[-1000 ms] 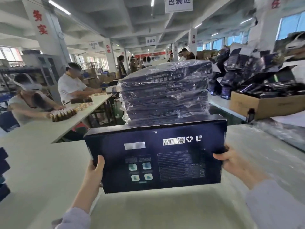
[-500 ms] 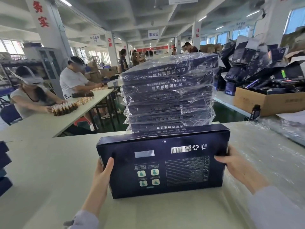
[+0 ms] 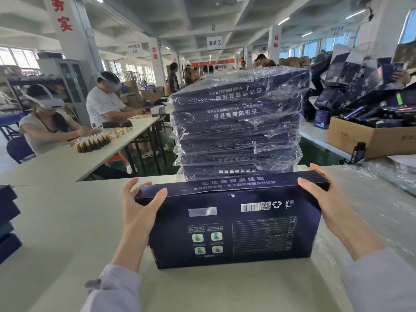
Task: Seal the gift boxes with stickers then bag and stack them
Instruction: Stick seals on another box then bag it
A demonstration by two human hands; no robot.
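**Box stood on its long edge, one hand at each upper corner**

Position. The gift box [image 3: 236, 228] stands on one long edge about mid-bench, with its long axis running left to right, roughly parallel to the near edge of the bench [image 3: 67, 221]. Its broad printed face is turned toward the person, and its narrow lettered panel faces up. It lies directly ahead of the person and squarely between the hands, so neither hand is the nearer.

Hands. The left hand [image 3: 137, 212] holds the upper left corner, with the thumb on the near rim of the top panel and the fingers curled, spread over the back. The right hand [image 3: 326, 206] holds the upper right corner. Its fingers are nearly straight and laid over the far side, the thumb is on the top panel and the palm is against the end.

Condition. The box is flat, dark blue, rigid-looking and closed. The broad face carries a barcode, a square code, a recycling mark, four small green icons and a table of fine print. No sticker can be made out on the sides shown, and no bag covers it.

Surroundings. The stack of bagged boxes [image 3: 238, 122] rises just behind it, toward the far edge. Whether the two touch cannot be told. Clear film [image 3: 371, 210] lies along the right edge.

Assessment. With the long axis crosswise, any turn or lift calls for both hands together.
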